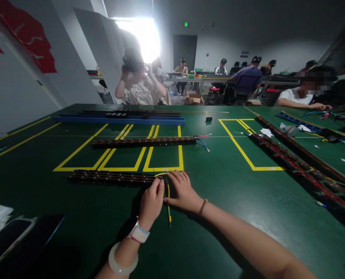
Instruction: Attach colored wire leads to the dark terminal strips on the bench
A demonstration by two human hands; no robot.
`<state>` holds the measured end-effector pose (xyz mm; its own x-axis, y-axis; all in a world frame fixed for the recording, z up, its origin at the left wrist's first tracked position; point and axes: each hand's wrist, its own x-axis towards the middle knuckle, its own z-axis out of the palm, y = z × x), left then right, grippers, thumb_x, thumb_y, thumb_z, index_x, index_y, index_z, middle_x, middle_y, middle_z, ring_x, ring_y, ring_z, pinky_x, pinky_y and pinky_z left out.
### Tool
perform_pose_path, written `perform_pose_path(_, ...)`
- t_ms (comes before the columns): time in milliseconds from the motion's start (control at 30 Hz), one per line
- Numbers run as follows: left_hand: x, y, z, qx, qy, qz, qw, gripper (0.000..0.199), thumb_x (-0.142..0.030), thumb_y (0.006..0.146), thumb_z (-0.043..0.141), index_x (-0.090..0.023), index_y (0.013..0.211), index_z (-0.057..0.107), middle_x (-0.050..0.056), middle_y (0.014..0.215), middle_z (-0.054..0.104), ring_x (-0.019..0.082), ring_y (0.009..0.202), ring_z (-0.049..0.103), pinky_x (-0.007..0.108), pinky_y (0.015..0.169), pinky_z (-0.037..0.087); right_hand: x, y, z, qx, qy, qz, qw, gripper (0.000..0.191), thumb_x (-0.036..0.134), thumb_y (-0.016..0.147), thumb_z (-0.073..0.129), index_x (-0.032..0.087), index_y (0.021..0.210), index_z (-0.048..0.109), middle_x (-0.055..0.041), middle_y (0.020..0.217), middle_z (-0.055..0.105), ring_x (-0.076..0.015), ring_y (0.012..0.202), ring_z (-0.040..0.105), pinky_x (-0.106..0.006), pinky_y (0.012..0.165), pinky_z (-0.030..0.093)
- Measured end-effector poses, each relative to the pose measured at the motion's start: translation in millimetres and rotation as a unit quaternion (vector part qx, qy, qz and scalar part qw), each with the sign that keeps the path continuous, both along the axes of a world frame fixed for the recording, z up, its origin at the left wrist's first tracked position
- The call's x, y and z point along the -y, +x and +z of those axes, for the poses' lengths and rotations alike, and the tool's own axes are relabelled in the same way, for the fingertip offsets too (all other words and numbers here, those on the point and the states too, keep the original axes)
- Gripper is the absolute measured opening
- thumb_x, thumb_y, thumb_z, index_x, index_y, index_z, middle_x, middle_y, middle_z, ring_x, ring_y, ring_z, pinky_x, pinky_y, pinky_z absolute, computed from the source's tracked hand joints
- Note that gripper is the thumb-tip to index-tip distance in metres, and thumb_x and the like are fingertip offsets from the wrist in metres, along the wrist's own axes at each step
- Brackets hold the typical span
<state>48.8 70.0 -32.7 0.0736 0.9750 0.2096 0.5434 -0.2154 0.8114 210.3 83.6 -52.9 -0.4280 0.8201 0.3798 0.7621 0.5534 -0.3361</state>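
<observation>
A long black strip (111, 177) with thin copper-coloured rods along it lies across the green table in front of me. At its right end the fingertips of my left hand (152, 201) are pinched together. What they pinch is too small to make out. My right hand (185, 193) is beside that end, fingers stretched forward and thumb apart, close to the left fingertips. A yellow-green wire (169, 209) with a lug at its tip hangs down between the two hands. Farther back lies a similar strip (143, 142), with red and blue wires at its right end.
Blue and black rails (123, 121) lie at the far edge, near a small black block (209, 119). Wired strips (300, 166) run along the right side. Dark flat devices (24, 236) sit at lower left. A person (143, 85) stands opposite; another sits far right.
</observation>
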Motion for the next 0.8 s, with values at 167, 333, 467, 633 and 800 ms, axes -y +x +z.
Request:
perform_pose_path(167, 0, 5, -2.4, 0.085, -0.029, -0.035, 0.995, 0.032, -0.044, 0.092, 0.036, -0.016, 0.078, 0.044, -0.001, 0.064, 0.045, 0.010, 0.058, 0.043, 0.022, 0.056, 0.032, -13, 16, 4.5, 0.022, -0.028, -0.049, 0.998, 0.081, 0.045, 0.068, 0.065, 0.014, 0.137, 0.037, -0.0116, 0.133, 0.042, -0.0245, 0.125, 0.032, -0.042, 0.110, 0.007)
perform_pose_path(333, -1, 10, -2.4, 0.222, -0.174, -0.109, 0.953, 0.034, -0.048, 0.088, 0.041, -0.016, 0.077, 0.041, -0.004, 0.058, 0.037, 0.007, 0.049, 0.035, 0.018, 0.046, 0.029, -33, 40, 15.4, -0.003, -0.099, -0.069, 0.993, 0.058, 0.046, 0.072, 0.067, 0.022, 0.123, 0.054, -0.0054, 0.104, 0.058, -0.0201, 0.102, 0.046, -0.037, 0.093, 0.027)
perform_pose_path(467, 1, 12, -0.6, 0.297, -0.254, -0.163, 0.906, 0.034, -0.047, 0.086, 0.044, -0.014, 0.079, 0.044, -0.002, 0.058, 0.043, 0.008, 0.049, 0.042, 0.019, 0.046, 0.033, -40, 46, 15.1, -0.011, -0.162, -0.056, 0.985, 0.036, 0.048, 0.075, 0.065, 0.026, 0.104, 0.067, -0.0033, 0.087, 0.059, -0.0174, 0.086, 0.048, -0.033, 0.081, 0.030)
perform_pose_path(633, 2, 13, -5.9, 0.388, -0.301, -0.189, 0.851, 0.032, -0.042, 0.089, 0.044, -0.011, 0.095, 0.047, 0.003, 0.066, 0.054, 0.013, 0.060, 0.055, 0.026, 0.058, 0.044, -40, 43, 10.2, -0.081, -0.186, -0.031, 0.979, 0.021, 0.038, 0.076, 0.066, 0.020, 0.087, 0.069, -0.0029, 0.084, 0.060, -0.0160, 0.084, 0.051, -0.031, 0.081, 0.035)
perform_pose_path(800, 0, 15, -8.0, 0.485, -0.380, -0.184, 0.766, 0.048, -0.039, 0.092, 0.042, -0.004, 0.125, 0.038, 0.021, 0.104, 0.059, 0.025, 0.096, 0.061, 0.041, 0.090, 0.044, -32, 35, 13.3, -0.214, -0.246, -0.008, 0.945, 0.015, 0.021, 0.080, 0.059, 0.012, 0.092, 0.061, -0.0035, 0.086, 0.064, -0.0111, 0.074, 0.058, -0.021, 0.066, 0.042)
